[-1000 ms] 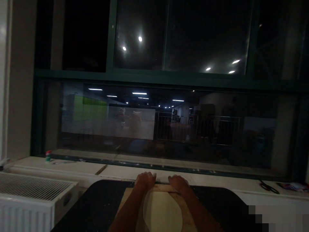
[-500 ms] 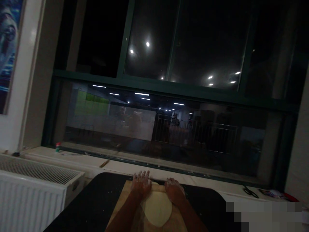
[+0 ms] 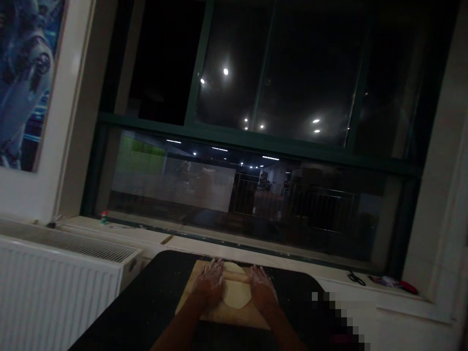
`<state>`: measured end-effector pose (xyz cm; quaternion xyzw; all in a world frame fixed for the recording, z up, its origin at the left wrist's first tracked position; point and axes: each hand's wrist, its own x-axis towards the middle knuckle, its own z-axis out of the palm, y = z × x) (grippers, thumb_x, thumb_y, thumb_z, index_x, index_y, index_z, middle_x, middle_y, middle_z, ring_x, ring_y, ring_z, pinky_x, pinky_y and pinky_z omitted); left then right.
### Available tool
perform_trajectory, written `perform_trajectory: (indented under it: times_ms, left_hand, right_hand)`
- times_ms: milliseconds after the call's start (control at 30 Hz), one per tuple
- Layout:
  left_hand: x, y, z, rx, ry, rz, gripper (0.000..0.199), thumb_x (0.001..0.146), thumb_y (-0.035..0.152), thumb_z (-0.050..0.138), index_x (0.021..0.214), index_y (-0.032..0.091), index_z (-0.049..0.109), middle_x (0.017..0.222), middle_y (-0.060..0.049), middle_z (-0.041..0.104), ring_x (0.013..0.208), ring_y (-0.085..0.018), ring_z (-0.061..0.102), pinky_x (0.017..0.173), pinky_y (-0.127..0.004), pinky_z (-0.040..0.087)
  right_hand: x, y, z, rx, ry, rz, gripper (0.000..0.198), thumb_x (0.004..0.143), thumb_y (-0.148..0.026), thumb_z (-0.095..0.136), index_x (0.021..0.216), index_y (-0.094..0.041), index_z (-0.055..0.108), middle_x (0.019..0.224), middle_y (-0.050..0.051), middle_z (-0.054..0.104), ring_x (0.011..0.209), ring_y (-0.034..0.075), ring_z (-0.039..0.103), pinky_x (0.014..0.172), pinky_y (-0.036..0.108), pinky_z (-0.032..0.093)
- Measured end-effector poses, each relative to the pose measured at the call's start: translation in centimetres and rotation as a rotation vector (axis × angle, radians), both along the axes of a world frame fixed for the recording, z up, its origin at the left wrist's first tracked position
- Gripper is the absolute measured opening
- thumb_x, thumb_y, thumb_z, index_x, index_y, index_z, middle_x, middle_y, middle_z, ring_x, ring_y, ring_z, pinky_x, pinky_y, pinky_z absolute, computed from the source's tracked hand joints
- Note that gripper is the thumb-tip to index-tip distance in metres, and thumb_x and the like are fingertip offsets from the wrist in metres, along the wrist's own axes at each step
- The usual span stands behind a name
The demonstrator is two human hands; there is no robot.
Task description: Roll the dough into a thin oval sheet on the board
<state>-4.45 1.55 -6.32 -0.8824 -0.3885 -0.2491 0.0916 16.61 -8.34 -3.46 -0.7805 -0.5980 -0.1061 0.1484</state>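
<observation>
A wooden rolling pin (image 3: 236, 276) lies crosswise over a flat, pale round of dough (image 3: 237, 294). Dough shows on both the far and the near side of the pin. Under it is a light wooden board (image 3: 252, 317). My left hand (image 3: 210, 282) rests on the pin's left end, floury fingers stretched forward. On the right end lies my right hand (image 3: 262, 286), also floury, its fingers extended and not wrapped round. Both palms hide the pin's ends.
The board sits on a black table (image 3: 146, 297) pushed against the windowsill (image 3: 204, 246). A white radiator (image 3: 54, 282) stands at left. On the sill are black scissors (image 3: 356, 278), a red item (image 3: 407, 287) and a small red-and-green container (image 3: 104, 217).
The pin and both hands have come back from the dough's far end to partway across it. My view has turned left and tilted, so more of the board's near edge shows.
</observation>
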Motion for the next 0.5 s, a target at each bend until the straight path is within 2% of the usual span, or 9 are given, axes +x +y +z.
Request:
perform_trajectory:
  times_ms: [233, 367, 500]
  left_hand:
    - [-1.7, -3.6, 1.1, -0.071, 0.071, 0.007, 0.058, 0.097, 0.020, 0.042, 0.155, 0.018, 0.053, 0.161, -0.014, 0.052, 0.149, -0.038, 0.047, 0.121, -0.063, 0.041]
    - [-3.1, -6.4, 1.6, -0.104, 0.095, 0.015, 0.058, 0.099, 0.019, 0.043, 0.156, 0.021, 0.051, 0.164, -0.012, 0.050, 0.152, -0.035, 0.044, 0.124, -0.061, 0.038]
    - [-4.3, -8.2, 2.5, -0.130, 0.122, 0.005, 0.057, 0.099, 0.020, 0.045, 0.156, 0.021, 0.051, 0.164, -0.015, 0.049, 0.152, -0.037, 0.043, 0.122, -0.062, 0.039]
  right_hand:
    - [-1.8, -3.8, 1.0, -0.071, 0.028, -0.023, 0.056, 0.105, -0.019, 0.027, 0.157, -0.017, 0.049, 0.165, 0.009, 0.046, 0.156, 0.024, 0.037, 0.126, 0.044, 0.033]
    - [-3.2, -6.5, 1.4, -0.082, 0.037, -0.019, 0.055, 0.106, -0.020, 0.028, 0.155, -0.018, 0.052, 0.164, 0.010, 0.048, 0.155, 0.023, 0.039, 0.126, 0.043, 0.033]
    - [-4.2, -8.4, 2.4, -0.077, 0.030, -0.003, 0.053, 0.106, -0.022, 0.030, 0.152, -0.018, 0.055, 0.162, 0.012, 0.052, 0.153, 0.024, 0.042, 0.127, 0.046, 0.030]
